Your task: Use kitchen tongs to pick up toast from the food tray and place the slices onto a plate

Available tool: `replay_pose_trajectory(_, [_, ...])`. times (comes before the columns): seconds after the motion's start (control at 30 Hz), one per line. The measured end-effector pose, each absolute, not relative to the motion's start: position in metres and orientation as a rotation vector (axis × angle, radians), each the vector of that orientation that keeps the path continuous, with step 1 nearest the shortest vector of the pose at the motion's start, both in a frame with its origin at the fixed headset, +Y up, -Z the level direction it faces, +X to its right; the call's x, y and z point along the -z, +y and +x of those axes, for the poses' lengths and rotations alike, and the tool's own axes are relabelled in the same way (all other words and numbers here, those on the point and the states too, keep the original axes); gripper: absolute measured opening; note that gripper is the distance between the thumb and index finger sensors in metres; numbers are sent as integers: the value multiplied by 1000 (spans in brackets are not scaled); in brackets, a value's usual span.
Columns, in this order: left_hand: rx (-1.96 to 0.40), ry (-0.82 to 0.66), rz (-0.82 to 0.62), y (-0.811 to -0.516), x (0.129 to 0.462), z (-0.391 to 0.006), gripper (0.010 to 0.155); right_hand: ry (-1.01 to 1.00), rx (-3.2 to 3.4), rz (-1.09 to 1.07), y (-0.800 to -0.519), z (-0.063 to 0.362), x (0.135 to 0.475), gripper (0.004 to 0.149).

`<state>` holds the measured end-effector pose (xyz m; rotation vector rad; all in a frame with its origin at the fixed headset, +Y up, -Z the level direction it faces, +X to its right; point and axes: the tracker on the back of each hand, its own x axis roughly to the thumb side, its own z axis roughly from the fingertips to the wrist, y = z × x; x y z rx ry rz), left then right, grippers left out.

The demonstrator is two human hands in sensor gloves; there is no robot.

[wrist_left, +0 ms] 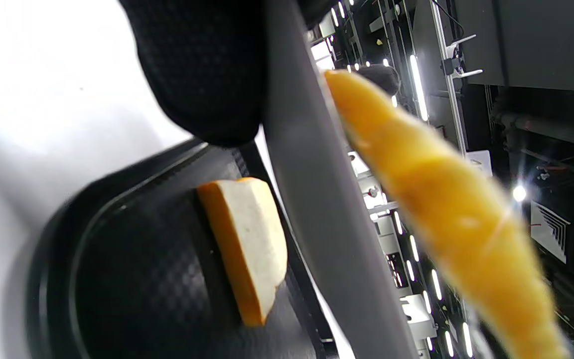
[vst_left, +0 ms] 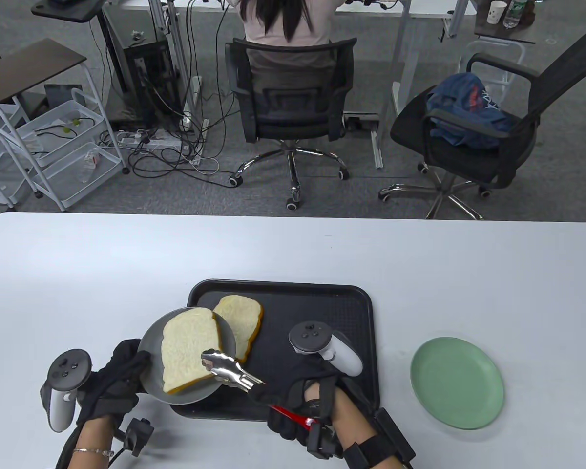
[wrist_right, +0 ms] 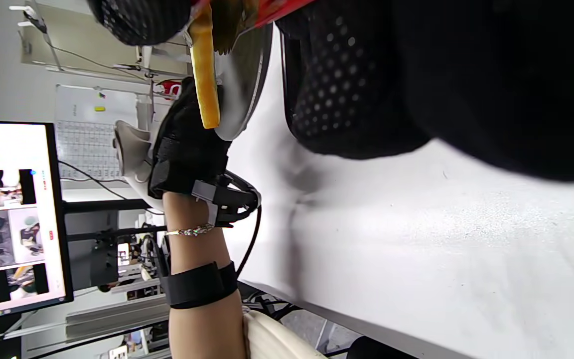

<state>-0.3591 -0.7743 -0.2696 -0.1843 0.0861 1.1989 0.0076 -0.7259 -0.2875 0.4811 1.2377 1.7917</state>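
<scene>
Fingers of the right hand [vst_left: 298, 415] clench the red handles of the tongs [vst_left: 227, 370], whose steel tips pinch the near-right corner of a toast slice [vst_left: 188, 348] lying on the grey plate [vst_left: 151, 342]. Left hand [vst_left: 115, 378] grips that plate's near-left rim, holding it above the tray's [vst_left: 322, 298] left end. A second slice [vst_left: 239, 320] lies on the tray just beyond, so the right hand is nearer it; the green plate [vst_left: 456, 383] sits well apart to the right.
</scene>
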Motion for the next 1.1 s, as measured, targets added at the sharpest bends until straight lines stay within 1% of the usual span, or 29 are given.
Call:
replay_pose_trajectory(0.2, [-1216,87,-197,-776,270,-360,53,1277,-1788,459,-731,2,286,78])
replay_pose_trajectory(0.4, [-1212,87,-206,-778,269,-358,53,1290,-1719,463,-736,3,284,89])
replay_pose_trajectory(0.63, [-1214,107,-202,-780,269,-360,53,1292,-1678,463,-736,4,282,92])
replay_pose_trajectory(0.83, [-1238,138,-190,-782,269,-368,53,1276,-1671,458,-731,17,281,93])
replay_pose_trajectory(1.1, [-1265,161,-157,-781,267,-375,53,1227,-1668,413,-726,49,281,93])
